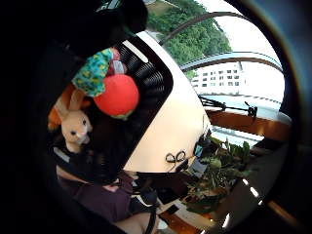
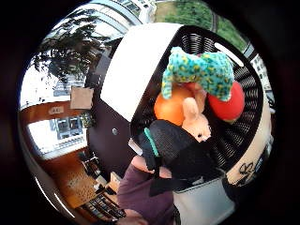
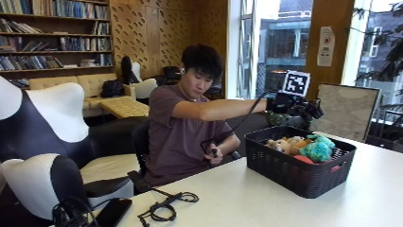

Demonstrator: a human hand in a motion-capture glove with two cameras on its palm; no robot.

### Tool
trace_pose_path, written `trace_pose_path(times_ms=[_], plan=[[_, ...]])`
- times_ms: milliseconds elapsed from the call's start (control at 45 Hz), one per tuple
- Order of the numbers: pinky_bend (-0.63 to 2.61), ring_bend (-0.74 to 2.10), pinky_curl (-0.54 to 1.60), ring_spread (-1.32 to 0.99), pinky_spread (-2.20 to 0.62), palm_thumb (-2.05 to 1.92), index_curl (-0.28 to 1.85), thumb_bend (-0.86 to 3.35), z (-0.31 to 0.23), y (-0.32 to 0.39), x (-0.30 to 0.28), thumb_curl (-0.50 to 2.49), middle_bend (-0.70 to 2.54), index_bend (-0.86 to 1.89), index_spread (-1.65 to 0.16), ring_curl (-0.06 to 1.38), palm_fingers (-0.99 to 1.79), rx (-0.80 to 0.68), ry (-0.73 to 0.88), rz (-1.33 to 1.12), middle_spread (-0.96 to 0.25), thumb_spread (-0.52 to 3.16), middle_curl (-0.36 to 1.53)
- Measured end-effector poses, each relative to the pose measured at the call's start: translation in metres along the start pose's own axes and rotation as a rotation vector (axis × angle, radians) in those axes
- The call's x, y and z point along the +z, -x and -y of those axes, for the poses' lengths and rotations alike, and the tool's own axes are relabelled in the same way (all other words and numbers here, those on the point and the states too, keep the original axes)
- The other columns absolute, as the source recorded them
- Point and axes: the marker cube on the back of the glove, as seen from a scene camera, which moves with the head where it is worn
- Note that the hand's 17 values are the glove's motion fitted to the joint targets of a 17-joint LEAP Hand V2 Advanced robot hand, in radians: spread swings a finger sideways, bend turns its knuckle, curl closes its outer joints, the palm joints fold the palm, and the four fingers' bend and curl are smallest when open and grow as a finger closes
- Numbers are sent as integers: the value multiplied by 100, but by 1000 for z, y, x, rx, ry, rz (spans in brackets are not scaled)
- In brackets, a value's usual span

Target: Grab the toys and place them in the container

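A black slatted basket point(image 3: 296, 177) stands on the white table point(image 3: 252, 198) at the right. Inside it lie a teal spotted plush point(image 3: 317, 149), a red ball point(image 3: 304, 159), an orange toy point(image 3: 299, 143) and a beige bunny point(image 3: 277, 143). My gloved right hand point(image 3: 299, 109) hovers just above the basket's far left rim, arm stretched out, with nothing in it. Both palm views look down into the basket point(image 1: 151, 78) at the teal plush point(image 2: 199, 70), red ball point(image 1: 117, 95), orange toy point(image 2: 171, 105) and bunny point(image 1: 75, 127).
A coiled black cable point(image 3: 167, 208) and a dark phone point(image 3: 113, 212) lie near the table's front left. The person's bare left hand point(image 3: 214, 151) rests at the table edge. White and black chairs point(image 3: 38, 123) stand at the left.
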Motion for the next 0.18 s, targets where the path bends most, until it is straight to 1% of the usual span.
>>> trace_pose_path(times_ms=[67, 178], plan=[[98, 47, 42, -12, -1, -3, 41, -4, 1, -10, 2, 29, 23, 11, -16, 45, -20, 61, -12, -54, -5, 124, 54], [94, 43, 40, -10, 1, -3, 38, -4, -2, -20, 4, 29, 20, 10, -16, 43, -16, -15, -29, -116, -3, 122, 52]])
